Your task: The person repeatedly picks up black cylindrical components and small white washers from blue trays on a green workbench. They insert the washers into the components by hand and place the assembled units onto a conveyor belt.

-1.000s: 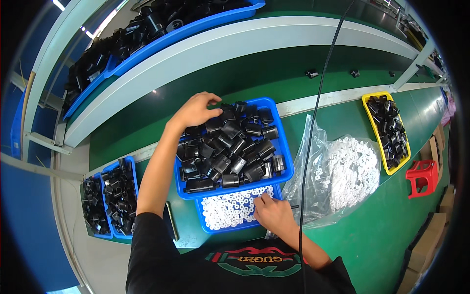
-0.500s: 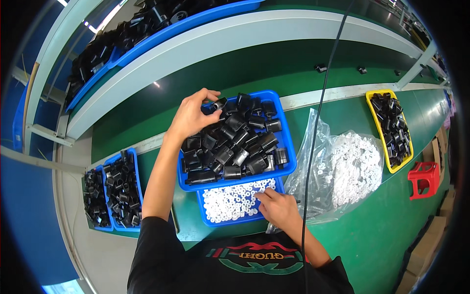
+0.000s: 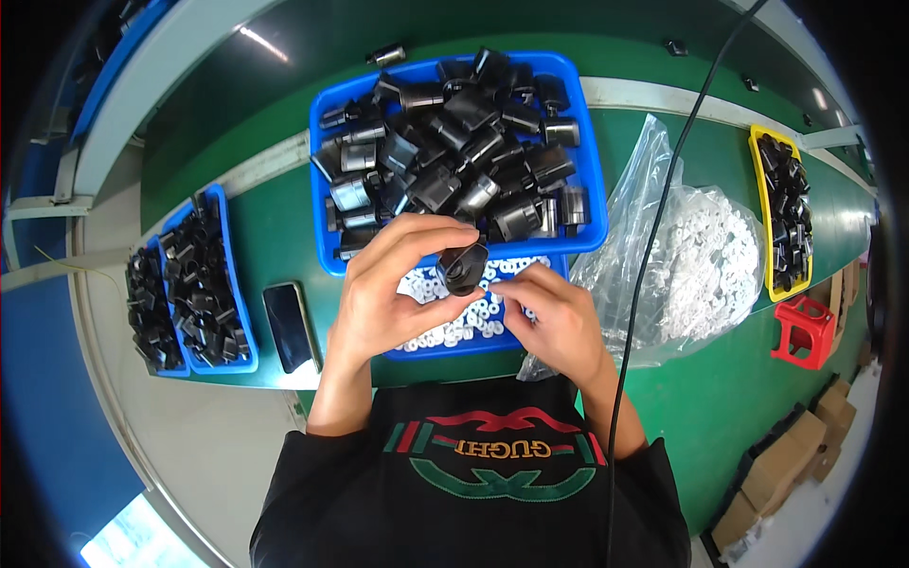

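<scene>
On the green workbench [image 3: 284,237], heaped black cylindrical fittings [image 3: 473,142] are crowding the large blue tray [image 3: 598,204]; knocking could be spilling some. Near, over the smaller blue tray [image 3: 454,348], the left hand [image 3: 374,293] is pinching one black fitting [image 3: 461,270]; slipping fingers could be dropping it among white washers [image 3: 492,329]. Right hand [image 3: 563,317] is curling beside it; cannot tell whether grasping anything. Bare bench is lying left, phone [image 3: 292,327] sitting by the near edge.

glossy black part [image 3: 462,270] held above white rings [image 3: 454,334]

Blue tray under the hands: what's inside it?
White rings lie in the blue tray. The left hand, the black part it holds and the right hand hide some of the inside; the larger blue tray covers the far edge, so what lies there cannot be seen.
</scene>
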{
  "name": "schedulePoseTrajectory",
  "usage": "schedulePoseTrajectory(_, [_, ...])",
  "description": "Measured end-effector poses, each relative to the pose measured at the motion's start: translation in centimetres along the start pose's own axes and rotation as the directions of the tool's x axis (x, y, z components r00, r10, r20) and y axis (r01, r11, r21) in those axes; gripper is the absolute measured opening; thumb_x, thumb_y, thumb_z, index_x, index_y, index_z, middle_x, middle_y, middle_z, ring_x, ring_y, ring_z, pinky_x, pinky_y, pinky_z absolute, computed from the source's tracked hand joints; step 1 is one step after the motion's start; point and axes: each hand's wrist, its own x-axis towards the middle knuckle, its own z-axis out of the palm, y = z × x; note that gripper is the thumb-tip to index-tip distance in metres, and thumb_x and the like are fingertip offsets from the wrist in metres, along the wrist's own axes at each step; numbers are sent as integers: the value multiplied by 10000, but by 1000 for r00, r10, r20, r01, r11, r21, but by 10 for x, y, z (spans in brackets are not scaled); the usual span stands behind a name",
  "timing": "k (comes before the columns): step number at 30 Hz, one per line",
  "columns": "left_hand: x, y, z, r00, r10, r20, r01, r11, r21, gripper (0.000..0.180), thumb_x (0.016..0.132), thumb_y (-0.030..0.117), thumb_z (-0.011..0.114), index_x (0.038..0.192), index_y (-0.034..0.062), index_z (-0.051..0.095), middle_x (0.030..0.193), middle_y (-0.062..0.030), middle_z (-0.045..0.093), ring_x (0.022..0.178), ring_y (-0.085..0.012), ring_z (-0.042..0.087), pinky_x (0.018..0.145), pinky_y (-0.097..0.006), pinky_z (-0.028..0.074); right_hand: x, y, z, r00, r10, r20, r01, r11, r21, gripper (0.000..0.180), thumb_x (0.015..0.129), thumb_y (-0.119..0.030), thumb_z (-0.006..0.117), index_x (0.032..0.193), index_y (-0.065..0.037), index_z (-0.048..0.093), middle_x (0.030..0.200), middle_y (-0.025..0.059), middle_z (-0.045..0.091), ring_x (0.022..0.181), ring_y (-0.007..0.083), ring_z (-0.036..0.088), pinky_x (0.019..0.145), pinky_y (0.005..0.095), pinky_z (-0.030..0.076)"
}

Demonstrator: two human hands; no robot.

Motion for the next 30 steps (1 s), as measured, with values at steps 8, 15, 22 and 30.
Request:
schedulePoseTrajectory(8, [-44, -10, 6, 976, -163, -146, 143, 980, -139, 566, 581, 80, 899, 1091, 37, 659, 1046, -118, 637, 880, -224, 628, 747, -314, 524, 13, -9, 1, 995, 80, 67, -82, 996, 33, 151, 778, 32, 705, 914, -30, 689, 803, 99, 648, 687, 246, 660, 581, 320, 501])
schedulePoseTrajectory(15, [-50, -12, 10, 973, -189, -132, 169, 975, -146, 564, 579, 93, 907, 1075, 26, 648, 1052, -124, 618, 917, -234, 622, 781, -334, 522, 16, -10, -5, 994, 91, 68, -97, 991, 93, 216, 762, 44, 682, 958, -47, 670, 803, 86, 622, 643, 250, 641, 545, 332, 498])
schedulePoseTrajectory(22, [-56, -14, 10, 977, -192, -90, 179, 975, -131, 602, 568, 101, 926, 1078, 2, 622, 1075, -141, 582, 978, -239, 597, 827, -353, 502, 17, -14, -4, 992, 89, 93, -93, 995, 42, 225, 765, 20, 718, 974, -46, 667, 794, 94, 634, 638, 243, 645, 544, 324, 498])
schedulePoseTrajectory(30, [-57, -15, 21, 963, -161, -216, 130, 980, -153, 585, 529, 176, 939, 995, 64, 603, 964, -109, 608, 868, -251, 611, 734, -345, 497, 24, -42, -19, 1000, 10, 23, -15, 975, 221, 291, 660, -123, 868, 904, -69, 720, 743, 66, 627, 574, 180, 613, 479, 292, 455])
